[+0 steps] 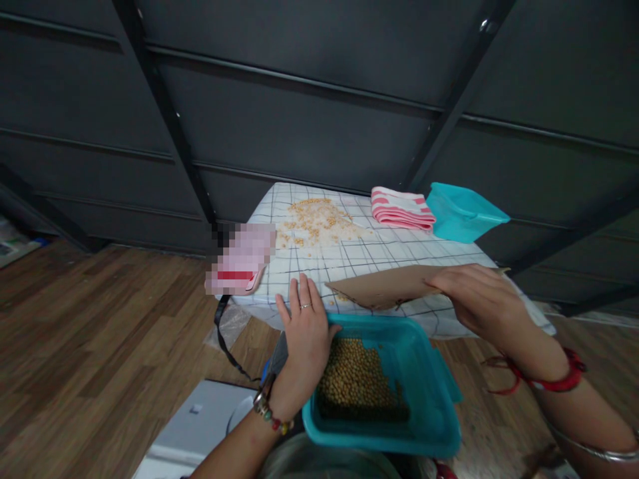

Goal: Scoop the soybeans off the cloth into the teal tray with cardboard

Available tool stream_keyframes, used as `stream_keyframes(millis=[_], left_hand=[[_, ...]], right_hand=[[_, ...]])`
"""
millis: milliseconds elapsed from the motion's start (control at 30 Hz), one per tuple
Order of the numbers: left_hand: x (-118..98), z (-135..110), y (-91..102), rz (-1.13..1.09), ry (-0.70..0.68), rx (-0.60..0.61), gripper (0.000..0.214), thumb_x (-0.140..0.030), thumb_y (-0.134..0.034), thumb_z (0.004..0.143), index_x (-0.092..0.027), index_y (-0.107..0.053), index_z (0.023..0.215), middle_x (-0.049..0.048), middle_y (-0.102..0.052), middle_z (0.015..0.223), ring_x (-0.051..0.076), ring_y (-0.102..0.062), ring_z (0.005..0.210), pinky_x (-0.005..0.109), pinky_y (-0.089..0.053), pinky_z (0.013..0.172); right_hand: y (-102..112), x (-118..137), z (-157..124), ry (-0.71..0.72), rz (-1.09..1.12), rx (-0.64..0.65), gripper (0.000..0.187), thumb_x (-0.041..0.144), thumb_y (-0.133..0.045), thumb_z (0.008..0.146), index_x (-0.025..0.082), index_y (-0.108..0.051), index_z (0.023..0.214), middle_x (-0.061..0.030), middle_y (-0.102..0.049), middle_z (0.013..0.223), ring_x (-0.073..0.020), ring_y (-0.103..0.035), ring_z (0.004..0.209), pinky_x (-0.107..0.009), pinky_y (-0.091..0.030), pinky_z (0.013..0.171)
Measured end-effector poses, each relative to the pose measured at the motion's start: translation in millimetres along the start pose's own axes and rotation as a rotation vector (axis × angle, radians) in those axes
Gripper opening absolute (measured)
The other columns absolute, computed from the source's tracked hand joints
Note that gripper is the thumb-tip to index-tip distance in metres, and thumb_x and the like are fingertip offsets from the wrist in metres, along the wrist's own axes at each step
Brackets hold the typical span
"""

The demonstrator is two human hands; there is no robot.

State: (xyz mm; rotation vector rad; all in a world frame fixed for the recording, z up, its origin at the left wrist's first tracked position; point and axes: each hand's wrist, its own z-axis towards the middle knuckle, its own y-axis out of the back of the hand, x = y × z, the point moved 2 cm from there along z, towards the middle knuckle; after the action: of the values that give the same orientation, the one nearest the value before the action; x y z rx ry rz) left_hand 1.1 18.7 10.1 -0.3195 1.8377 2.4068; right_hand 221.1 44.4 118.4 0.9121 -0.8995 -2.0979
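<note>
My right hand (482, 303) is closed on the top edge of a piece of brown cardboard (387, 286), which stands tilted on the table near its front edge. A few beans show by the cardboard's lower edge. My left hand (307, 326) lies with its fingers stretched out on the checked cloth, its thumb by the rim of a teal plastic tub (442, 426). Inside the tub is a heap of yellowish beans (352, 369), mostly on its left side. Farther back on the cloth, loose beans are scattered among white grains (324, 226).
A checked white tablecloth (299, 266) covers the table. At its back right are a folded pink-and-white towel (402, 207) and a teal scoop-shaped container (464, 213). A pink case (244, 256) with a black strap lies at the left edge. Dark panels (299, 120) rise behind.
</note>
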Motion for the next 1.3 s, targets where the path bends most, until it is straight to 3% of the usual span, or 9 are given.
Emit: stream_keyframes(millis=[233, 367, 533, 700, 900, 1100, 1300], left_hand=[[0.4, 0.2, -0.4, 0.01, 0.004, 0.01, 0.074, -0.028, -0.059, 0.068, -0.001, -0.031, 0.131, 0.0226, -0.033, 0.14, 0.035, -0.029, 0.129, 0.059, -0.023, 0.103], [0.3, 0.2, -0.5, 0.015, -0.002, -0.012, 0.075, -0.029, -0.061, 0.067, -0.001, -0.031, 0.131, 0.0218, -0.034, 0.139, 0.034, -0.031, 0.128, 0.059, -0.024, 0.103], [0.2, 0.5, -1.5, 0.028, 0.01, -0.016, 0.076, -0.03, -0.062, 0.066, -0.001, -0.032, 0.13, 0.021, -0.033, 0.139, 0.034, -0.03, 0.128, 0.058, -0.025, 0.103], [0.4, 1.1, -2.9, 0.041, 0.007, -0.018, 0.075, -0.029, -0.061, 0.066, -0.002, -0.034, 0.13, 0.0207, -0.034, 0.139, 0.034, -0.031, 0.128, 0.058, -0.025, 0.103], [1.0, 0.2, -1.7, 0.056, -0.004, -0.041, 0.072, -0.029, -0.06, 0.067, -0.002, -0.035, 0.129, 0.022, -0.036, 0.138, 0.035, -0.033, 0.127, 0.059, -0.027, 0.101], [0.8, 0.7, -1.5, 0.037, -0.018, -0.055, 0.071, -0.029, -0.061, 0.067, -0.001, -0.037, 0.128, 0.0237, -0.037, 0.137, 0.036, -0.035, 0.125, 0.062, -0.026, 0.1], [0.5, -0.6, 1.1, -0.004, -0.027, -0.05, 0.071, -0.026, -0.059, 0.067, -0.001, -0.034, 0.129, 0.0242, -0.036, 0.137, 0.038, -0.031, 0.127, 0.063, -0.022, 0.1]], right_hand=[[-27.2, -5.4, 18.6, 0.013, -0.117, -0.04, 0.038, -0.005, -0.037, 0.07, 0.017, -0.053, 0.097, -0.0043, -0.065, 0.078, -0.0166, -0.059, 0.076, -0.03, -0.047, 0.065], [-16.2, -7.5, 17.0, -0.005, -0.112, -0.085, 0.037, -0.003, -0.037, 0.072, 0.017, -0.053, 0.098, -0.0044, -0.064, 0.081, -0.0161, -0.059, 0.077, -0.03, -0.047, 0.068], [-6.4, 2.1, 10.7, 0.01, -0.063, -0.041, 0.034, -0.003, -0.038, 0.073, 0.017, -0.054, 0.094, -0.0036, -0.065, 0.082, -0.014, -0.058, 0.079, -0.027, -0.046, 0.069], [-32.0, 5.0, 22.9, 0.015, -0.133, -0.058, 0.033, -0.002, -0.036, 0.074, 0.016, -0.056, 0.092, -0.0046, -0.065, 0.08, -0.0153, -0.057, 0.077, -0.028, -0.045, 0.067], [-57.0, -9.8, 44.3, 0.031, -0.218, -0.091, 0.032, -0.001, -0.035, 0.075, 0.014, -0.058, 0.092, -0.0051, -0.065, 0.076, -0.0152, -0.056, 0.07, -0.029, -0.044, 0.059], [-32.9, -20.4, 31.5, -0.042, -0.192, -0.132, 0.031, -0.001, -0.038, 0.075, 0.016, -0.056, 0.094, -0.0043, -0.065, 0.078, -0.0151, -0.057, 0.072, -0.029, -0.046, 0.065], [-3.6, -13.9, 11.8, -0.06, -0.113, -0.037, 0.03, 0.0, -0.041, 0.075, 0.018, -0.053, 0.096, -0.0036, -0.063, 0.078, -0.0156, -0.059, 0.074, -0.029, -0.047, 0.068]])
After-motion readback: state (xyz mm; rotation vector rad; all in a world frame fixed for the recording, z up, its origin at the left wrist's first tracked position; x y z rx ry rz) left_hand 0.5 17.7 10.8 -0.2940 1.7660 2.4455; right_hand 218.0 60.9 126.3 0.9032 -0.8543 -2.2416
